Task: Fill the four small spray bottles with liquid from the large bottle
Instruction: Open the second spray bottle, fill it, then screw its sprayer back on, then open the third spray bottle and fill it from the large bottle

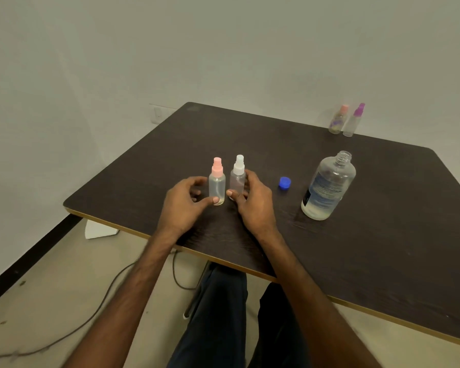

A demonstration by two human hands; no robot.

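Left grip [185, 203] centre-left of frame, palm turned in, forearm running up from the bottom edge, thumb on the lower front of the near pink-capped bottle [217, 185], fingers curled at its left side: a loose hold by the look of it. That bottle stands upright mid-frame on the tabletop [276, 139], cap on. Just beside it, right, is the white-capped bottle [238, 179], upright, capped, with the right grip [254, 205] wrapped on it, fingers behind, thumb low in front. Fill levels in both are hard to read. Further right and apart lies the blue cap [285, 182], loose on the tabletop. Then the large bottle [329, 187] at centre-right, long axis vertical, neck open, liquid low in it; it lies right of both grips and the right one is nearer, so likely that hand reaches for it. Upper right, well apart, stand the far pink-capped bottle [337, 120] and the purple-capped bottle [354, 120], side by side, capped
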